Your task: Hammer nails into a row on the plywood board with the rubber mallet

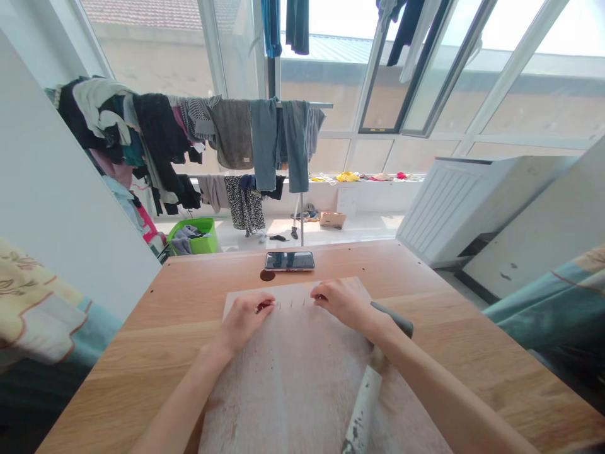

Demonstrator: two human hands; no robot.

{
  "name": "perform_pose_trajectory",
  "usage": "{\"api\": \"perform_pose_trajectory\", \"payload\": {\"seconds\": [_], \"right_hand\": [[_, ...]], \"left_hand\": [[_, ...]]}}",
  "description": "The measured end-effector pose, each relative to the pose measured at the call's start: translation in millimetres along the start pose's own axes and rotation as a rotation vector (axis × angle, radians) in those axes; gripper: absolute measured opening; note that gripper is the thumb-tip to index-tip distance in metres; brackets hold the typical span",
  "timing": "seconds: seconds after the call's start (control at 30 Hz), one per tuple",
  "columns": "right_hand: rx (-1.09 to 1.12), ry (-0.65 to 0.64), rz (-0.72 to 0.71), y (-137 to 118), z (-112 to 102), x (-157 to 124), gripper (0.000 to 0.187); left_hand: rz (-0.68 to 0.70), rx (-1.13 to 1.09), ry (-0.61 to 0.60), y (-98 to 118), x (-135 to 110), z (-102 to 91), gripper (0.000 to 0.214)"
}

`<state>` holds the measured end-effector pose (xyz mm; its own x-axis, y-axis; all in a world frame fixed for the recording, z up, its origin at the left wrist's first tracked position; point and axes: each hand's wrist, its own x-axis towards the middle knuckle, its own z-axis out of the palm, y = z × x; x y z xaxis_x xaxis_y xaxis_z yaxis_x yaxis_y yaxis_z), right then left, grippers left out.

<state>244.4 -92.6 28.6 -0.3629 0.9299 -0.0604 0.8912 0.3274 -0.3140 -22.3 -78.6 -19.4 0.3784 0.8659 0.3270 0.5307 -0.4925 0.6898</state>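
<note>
My left hand [246,320] is closed in a pinch close above the far left part of a worn, whitish board [293,372]. My right hand [341,305] pinches in the same way near the board's far right part. Whatever is between the fingers of either hand is too small to make out. Several thin nails [292,303] stand in a row in the board between the two hands. Partly under my right forearm lies a hammer [361,410] with a pale, stained handle and a dark grey head; the forearm hides part of it.
Beneath the board is a wooden table [161,340]. A phone [290,260] lies beyond the board beside a round dark hole [267,275]. Past the table stand a loaded clothes rack [231,135], a green basket [208,243] and a white cabinet [454,202]. Curtains flank both sides.
</note>
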Motion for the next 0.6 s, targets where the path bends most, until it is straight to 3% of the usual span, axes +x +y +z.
{"api": "perform_pose_trajectory", "payload": {"seconds": [0.17, 0.4, 0.6], "right_hand": [[0.012, -0.001, 0.018, -10, -3, 2, 0.028], [0.065, -0.027, -0.033, -24, 3, 13, 0.029], [0.111, -0.008, -0.071, -36, 3, 20, 0.028]], "left_hand": [[-0.052, -0.070, 0.158, 1, 0, -6.0, 0.011], [-0.036, -0.032, -0.018, 14, 1, 4.7, 0.012], [-0.069, -0.101, 0.074, 16, 4, 12.0, 0.012]]}}
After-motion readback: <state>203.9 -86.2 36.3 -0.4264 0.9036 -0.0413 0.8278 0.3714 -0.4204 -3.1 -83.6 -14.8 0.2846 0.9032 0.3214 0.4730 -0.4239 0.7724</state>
